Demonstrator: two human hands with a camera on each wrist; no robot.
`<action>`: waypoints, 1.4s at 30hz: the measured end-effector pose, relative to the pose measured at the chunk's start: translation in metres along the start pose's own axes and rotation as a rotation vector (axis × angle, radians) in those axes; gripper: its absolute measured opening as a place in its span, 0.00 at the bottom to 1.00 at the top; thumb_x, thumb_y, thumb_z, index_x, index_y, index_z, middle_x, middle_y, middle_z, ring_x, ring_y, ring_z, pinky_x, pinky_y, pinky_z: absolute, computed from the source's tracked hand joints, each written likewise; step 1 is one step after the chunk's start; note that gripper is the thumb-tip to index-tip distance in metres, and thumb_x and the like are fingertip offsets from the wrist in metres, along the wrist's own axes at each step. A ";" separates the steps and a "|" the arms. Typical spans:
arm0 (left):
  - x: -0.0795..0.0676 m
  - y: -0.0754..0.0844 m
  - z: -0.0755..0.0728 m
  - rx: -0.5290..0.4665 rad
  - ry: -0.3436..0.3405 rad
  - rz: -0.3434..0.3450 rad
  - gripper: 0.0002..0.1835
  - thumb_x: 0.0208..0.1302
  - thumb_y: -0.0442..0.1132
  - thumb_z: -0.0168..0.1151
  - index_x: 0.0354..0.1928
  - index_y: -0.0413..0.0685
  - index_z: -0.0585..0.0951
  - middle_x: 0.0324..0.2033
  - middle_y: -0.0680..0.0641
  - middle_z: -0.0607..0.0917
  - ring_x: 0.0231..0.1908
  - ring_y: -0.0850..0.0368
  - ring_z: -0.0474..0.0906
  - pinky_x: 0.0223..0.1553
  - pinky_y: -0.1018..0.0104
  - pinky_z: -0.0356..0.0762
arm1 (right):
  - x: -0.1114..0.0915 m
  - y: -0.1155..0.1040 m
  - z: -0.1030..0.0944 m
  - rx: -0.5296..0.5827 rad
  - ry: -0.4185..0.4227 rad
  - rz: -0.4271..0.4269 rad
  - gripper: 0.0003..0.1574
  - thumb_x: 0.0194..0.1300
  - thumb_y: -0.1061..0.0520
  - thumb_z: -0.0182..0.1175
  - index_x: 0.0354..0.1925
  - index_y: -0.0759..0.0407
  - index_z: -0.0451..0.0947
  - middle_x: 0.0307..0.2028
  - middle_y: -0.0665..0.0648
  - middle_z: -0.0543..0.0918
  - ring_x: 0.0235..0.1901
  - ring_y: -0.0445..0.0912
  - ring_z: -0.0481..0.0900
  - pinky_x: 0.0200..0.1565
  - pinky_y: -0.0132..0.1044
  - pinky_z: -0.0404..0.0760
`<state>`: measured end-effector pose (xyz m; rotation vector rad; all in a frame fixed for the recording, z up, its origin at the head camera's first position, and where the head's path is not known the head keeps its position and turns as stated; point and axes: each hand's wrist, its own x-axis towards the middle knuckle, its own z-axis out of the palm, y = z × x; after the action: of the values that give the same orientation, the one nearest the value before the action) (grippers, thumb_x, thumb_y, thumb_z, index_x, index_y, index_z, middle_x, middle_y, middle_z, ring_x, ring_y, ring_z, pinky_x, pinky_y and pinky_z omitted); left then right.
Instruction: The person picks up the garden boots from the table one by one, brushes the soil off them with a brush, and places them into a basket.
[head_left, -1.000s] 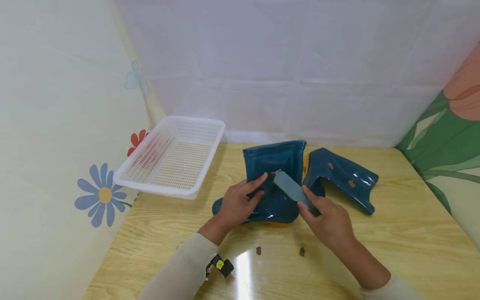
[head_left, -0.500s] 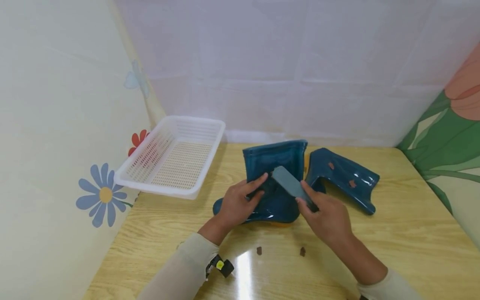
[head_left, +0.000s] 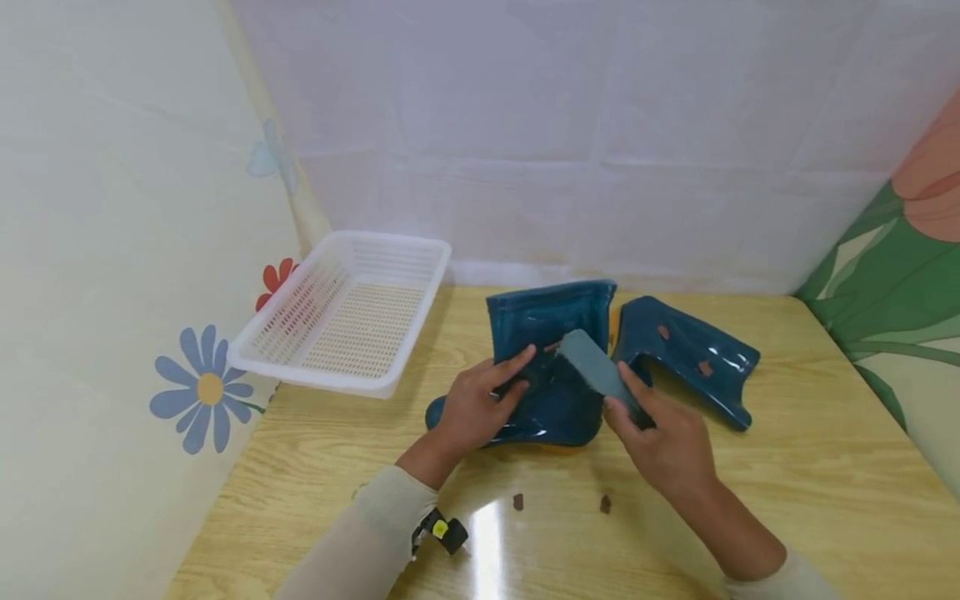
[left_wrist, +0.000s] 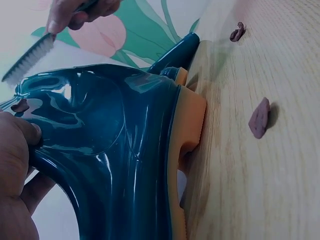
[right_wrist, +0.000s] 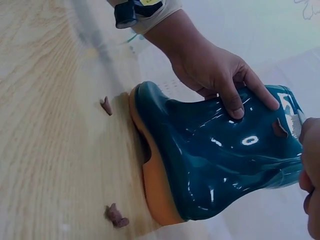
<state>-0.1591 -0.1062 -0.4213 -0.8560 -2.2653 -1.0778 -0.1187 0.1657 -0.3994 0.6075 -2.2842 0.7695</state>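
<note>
A dark teal rain boot (head_left: 551, 417) with an orange sole stands on the table, toe pointing left. My left hand (head_left: 480, 404) grips its shaft, thumb and forefinger lying on the near side. In my right hand (head_left: 667, 442) is a brush (head_left: 590, 364) with a grey-green back; its white bristles (left_wrist: 32, 60) show in the left wrist view. The bristle end is close to a brown lump (right_wrist: 280, 128) stuck on the shaft; whether they touch I cannot tell. To the right lies a second rain boot (head_left: 686, 354) on its side, bearing brown lumps (head_left: 705, 368).
Two brown pieces (head_left: 518, 502) (right_wrist: 116, 215) lie on the wooden table (head_left: 825, 467) in front of the boot. A white perforated plastic basket (head_left: 300, 367) sits at the back left. Cloth-covered walls (head_left: 525, 167) border the table behind and at the sides.
My right hand has moved the brush slightly up and then to the right beside the brown lump, uncovering part of it. The left hand and both boots have stayed in place.
</note>
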 end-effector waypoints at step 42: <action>0.000 0.002 -0.001 0.000 -0.001 0.018 0.30 0.66 0.31 0.69 0.70 0.50 0.77 0.29 0.48 0.81 0.27 0.60 0.71 0.28 0.68 0.73 | -0.006 0.005 0.002 -0.008 -0.019 0.027 0.33 0.55 0.61 0.74 0.60 0.66 0.82 0.24 0.59 0.79 0.20 0.43 0.69 0.21 0.35 0.66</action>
<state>-0.1572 -0.1057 -0.4197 -0.8752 -2.2539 -1.0696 -0.1186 0.1695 -0.4066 0.5843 -2.3162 0.7700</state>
